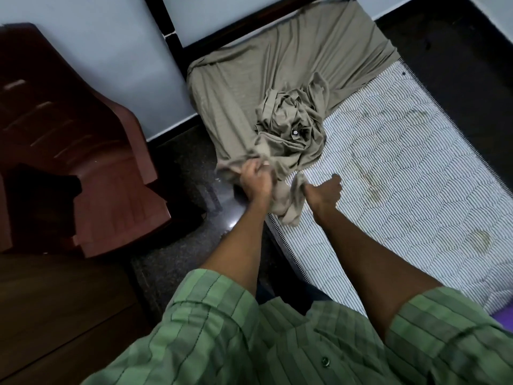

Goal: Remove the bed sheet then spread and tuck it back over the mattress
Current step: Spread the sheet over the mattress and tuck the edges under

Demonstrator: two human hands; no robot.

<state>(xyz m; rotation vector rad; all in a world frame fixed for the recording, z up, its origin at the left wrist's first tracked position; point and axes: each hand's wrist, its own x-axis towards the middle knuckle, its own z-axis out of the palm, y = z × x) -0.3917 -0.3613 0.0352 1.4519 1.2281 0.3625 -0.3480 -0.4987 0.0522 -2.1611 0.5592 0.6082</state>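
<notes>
Fingers (251, 169) of the left hand (255, 182) curl round a bunched fold of the olive bed sheet (280, 79) at the mattress's near-left edge, over the dark floor (177, 168); the right hand (324, 190) grips another hanging fold just beside it. Most of the sheet covers the far end of the mattress (402, 168), crumpled in a heap mid-bed, leaving the striped near part bare. Stacked brown plastic chairs (83, 151) stand left, across a strip of floor.

Bare striped mattress (402, 173) lies open rightward; bunched sheet (288, 126) and stacked chairs (83, 151) crowd the left.
</notes>
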